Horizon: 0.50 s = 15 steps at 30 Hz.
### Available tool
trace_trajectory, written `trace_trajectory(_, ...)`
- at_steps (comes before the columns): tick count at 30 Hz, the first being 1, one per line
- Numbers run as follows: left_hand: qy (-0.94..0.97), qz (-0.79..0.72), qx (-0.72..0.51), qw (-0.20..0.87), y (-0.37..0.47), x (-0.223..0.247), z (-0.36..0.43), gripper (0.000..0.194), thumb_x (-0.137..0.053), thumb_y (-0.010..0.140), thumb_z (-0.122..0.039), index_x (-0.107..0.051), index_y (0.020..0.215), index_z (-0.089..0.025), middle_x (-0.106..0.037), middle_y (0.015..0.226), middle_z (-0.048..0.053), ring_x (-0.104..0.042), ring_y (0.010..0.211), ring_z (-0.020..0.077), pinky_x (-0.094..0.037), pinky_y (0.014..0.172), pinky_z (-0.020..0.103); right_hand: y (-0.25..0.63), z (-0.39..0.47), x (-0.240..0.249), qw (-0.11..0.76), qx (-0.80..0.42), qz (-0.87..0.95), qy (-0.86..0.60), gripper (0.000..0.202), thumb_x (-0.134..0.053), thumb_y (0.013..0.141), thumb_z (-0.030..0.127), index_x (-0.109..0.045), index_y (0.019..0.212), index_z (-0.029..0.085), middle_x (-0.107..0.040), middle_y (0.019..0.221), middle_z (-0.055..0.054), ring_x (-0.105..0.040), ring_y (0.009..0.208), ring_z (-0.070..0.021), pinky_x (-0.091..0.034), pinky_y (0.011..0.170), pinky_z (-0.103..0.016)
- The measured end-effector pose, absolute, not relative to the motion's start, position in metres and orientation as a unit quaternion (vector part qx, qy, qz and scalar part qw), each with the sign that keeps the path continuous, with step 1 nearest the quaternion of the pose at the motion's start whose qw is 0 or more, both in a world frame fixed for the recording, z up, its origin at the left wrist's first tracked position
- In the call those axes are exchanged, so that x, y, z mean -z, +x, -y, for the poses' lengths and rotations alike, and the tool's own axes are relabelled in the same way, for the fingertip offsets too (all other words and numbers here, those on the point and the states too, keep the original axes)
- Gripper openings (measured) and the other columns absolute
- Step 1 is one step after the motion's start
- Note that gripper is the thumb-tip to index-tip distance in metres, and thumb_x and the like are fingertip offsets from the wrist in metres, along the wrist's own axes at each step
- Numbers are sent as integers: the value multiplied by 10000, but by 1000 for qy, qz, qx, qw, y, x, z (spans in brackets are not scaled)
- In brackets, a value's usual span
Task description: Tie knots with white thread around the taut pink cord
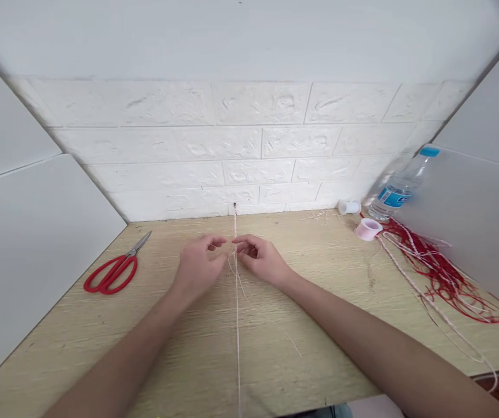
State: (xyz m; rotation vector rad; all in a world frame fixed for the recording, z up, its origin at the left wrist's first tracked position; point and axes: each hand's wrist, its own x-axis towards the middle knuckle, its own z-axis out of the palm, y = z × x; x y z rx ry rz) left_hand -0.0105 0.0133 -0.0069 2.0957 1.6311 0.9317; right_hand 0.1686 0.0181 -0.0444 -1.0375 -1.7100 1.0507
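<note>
A pale pink cord (238,331) runs from the wall's foot straight towards me, its far stretch braided or wrapped. Thin loose thread ends (241,284) hang from it between my hands. To the left of the cord is my left hand (201,261), its thumb and forefinger apart, with no held thing showing. On the other side, my right hand (260,258) is at the cord with fingers curled and fingertips against it. It seems to pinch a fine thread there, though the fingers partly hide this.
Red-handled scissors (116,268) lie at left. At right are a pink thread spool (368,229), a white spool (349,207), a water bottle (395,191) and a heap of red cords (445,273). A loose thread (292,339) lies on the wooden tabletop (319,261). White panels flank both sides.
</note>
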Motion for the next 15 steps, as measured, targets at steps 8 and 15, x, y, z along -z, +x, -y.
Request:
trace_trajectory(8,794,-543,-254,97,2,15,6,183,-494,821,-297,-664,802,-233,-657,866,20,-581,903,213,-373,867,397,171,-19,47,404,-337,748,-405,220,-555,803,184,-649,1000,153,-658,872,-57,-582,736,-124,-458,663,-248)
trace_trajectory(15,811,-502,-263,140,-2,12,4,144,-506,785,-244,-624,713,-206,-657,744,6,-578,734,164,-418,738,300,171,-19,47,429,-347,726,-410,167,-537,800,183,-649,921,154,-662,796,-30,-585,690,-117,-463,653,-248)
